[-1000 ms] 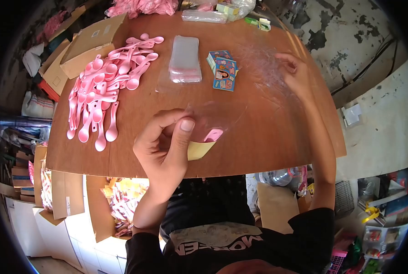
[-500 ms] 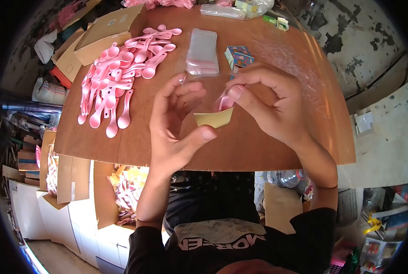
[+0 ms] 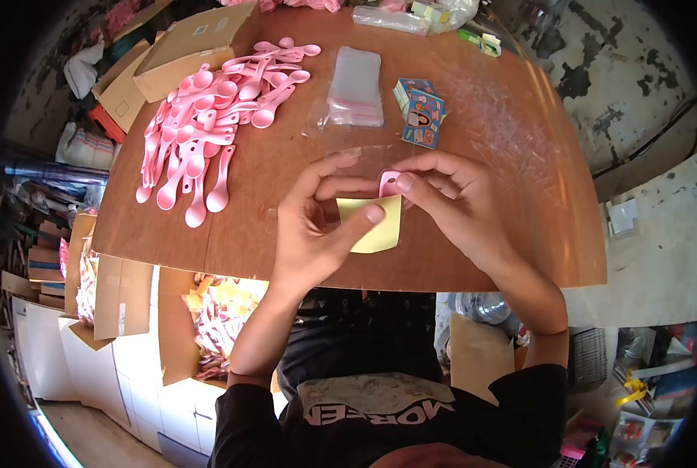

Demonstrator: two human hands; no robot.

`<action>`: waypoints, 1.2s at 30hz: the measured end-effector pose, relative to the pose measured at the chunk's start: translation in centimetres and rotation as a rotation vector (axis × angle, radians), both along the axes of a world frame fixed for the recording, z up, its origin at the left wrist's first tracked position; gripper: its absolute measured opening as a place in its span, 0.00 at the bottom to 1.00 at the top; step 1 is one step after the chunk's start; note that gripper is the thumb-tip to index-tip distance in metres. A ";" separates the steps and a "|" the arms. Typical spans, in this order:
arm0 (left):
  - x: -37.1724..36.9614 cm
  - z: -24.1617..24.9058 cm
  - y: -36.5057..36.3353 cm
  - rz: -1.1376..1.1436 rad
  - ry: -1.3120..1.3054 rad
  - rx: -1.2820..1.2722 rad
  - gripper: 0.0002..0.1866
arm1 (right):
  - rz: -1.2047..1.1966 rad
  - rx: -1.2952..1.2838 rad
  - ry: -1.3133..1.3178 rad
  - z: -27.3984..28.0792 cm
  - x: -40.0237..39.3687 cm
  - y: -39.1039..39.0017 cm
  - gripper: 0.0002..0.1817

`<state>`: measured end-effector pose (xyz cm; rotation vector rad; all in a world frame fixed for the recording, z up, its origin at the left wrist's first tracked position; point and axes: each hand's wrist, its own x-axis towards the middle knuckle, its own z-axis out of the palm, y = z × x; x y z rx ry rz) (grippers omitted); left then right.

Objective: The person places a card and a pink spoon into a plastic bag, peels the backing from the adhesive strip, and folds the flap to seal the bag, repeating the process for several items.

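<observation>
One yellow card (image 3: 387,230) and one pink handle (image 3: 386,187) held above the table (image 3: 473,269)

The left hand (image 3: 313,214) grips the card, its thumb pressed across the front and its fingers bent behind. The right hand (image 3: 465,203) is pinched, thumb and forefinger closed at the handle, whose holed end sticks up just over the card's top edge. Clear film (image 3: 373,158) seems to rise behind the fingertips, though it is too transparent to show where it begins or ends.

Card and handle are near the table's front edge, between the two hands. Beyond the left hand, to the left, lies a heaped pile of pink spoons (image 3: 208,117), with a cardboard box (image 3: 196,51) just behind it. Farther back in the middle, a stack of clear bags (image 3: 356,82) lies flat. Right of that stack are blue printed cards (image 3: 424,117), stacked unevenly. Crumpled clear plastic (image 3: 504,129) spreads over the table to their right. Below the front edge, an open carton (image 3: 178,331) holds many small packets (image 3: 224,320).
</observation>
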<state>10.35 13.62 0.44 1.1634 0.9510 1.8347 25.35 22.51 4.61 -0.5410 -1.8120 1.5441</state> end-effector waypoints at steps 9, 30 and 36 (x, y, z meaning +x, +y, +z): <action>-2.4 -1.1 -0.1 0.111 0.107 -0.095 0.08 | 0.002 -0.099 -0.072 -1.8 0.0 0.4 0.11; -4.2 -1.5 -0.8 0.057 0.301 -0.062 0.07 | 0.178 0.043 0.063 -4.6 0.5 2.3 0.06; -4.2 -2.0 -0.9 0.051 0.251 -0.032 0.09 | 0.144 0.177 0.033 -3.9 0.5 1.9 0.07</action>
